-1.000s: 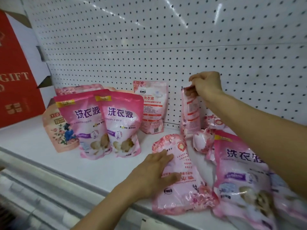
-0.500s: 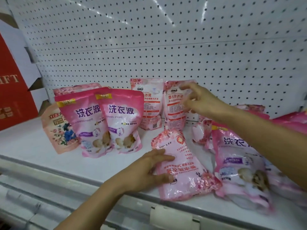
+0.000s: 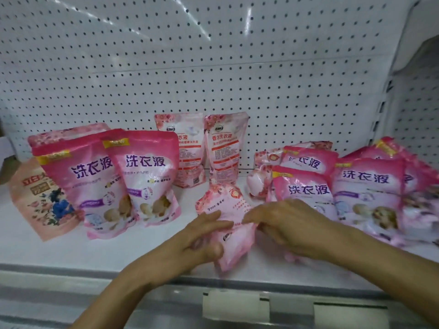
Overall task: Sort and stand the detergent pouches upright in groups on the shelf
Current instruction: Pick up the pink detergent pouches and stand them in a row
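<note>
White shelf, pegboard-backed, holding detergent pouches. Two pale floral pouches upright at back centre; two bright pink pouches upright at left; heap of pink pouches lying at right. Pale pink floral pouch, glossy, printing upside down, flat near front edge. Left hand gripping its left edge, fingers curled. Right hand pinching its right edge.
</note>
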### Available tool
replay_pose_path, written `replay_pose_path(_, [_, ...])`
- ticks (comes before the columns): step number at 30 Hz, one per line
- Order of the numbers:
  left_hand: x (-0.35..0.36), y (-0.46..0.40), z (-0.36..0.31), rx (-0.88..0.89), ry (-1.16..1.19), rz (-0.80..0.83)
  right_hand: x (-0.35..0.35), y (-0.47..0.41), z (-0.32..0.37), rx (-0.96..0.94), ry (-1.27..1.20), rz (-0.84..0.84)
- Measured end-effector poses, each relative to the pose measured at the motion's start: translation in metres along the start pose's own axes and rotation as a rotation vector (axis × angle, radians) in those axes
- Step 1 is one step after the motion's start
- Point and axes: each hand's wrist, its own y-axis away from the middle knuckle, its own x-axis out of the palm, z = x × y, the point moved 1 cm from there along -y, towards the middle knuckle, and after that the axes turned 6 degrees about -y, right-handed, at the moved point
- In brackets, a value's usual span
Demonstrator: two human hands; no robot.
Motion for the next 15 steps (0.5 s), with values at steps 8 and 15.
replay_pose_path(8, [-0.012,-0.018,-0.051,0.232,0.329,-0.753,-0.049,-0.021,0.002,0.253,-0.893,-0.384])
replay_pose_path(15, [-0.044,-0.021,-0.038,0.076,0.467,-1.117,-0.046,-0.004,-0.090,0.572,-0.367,-0.123])
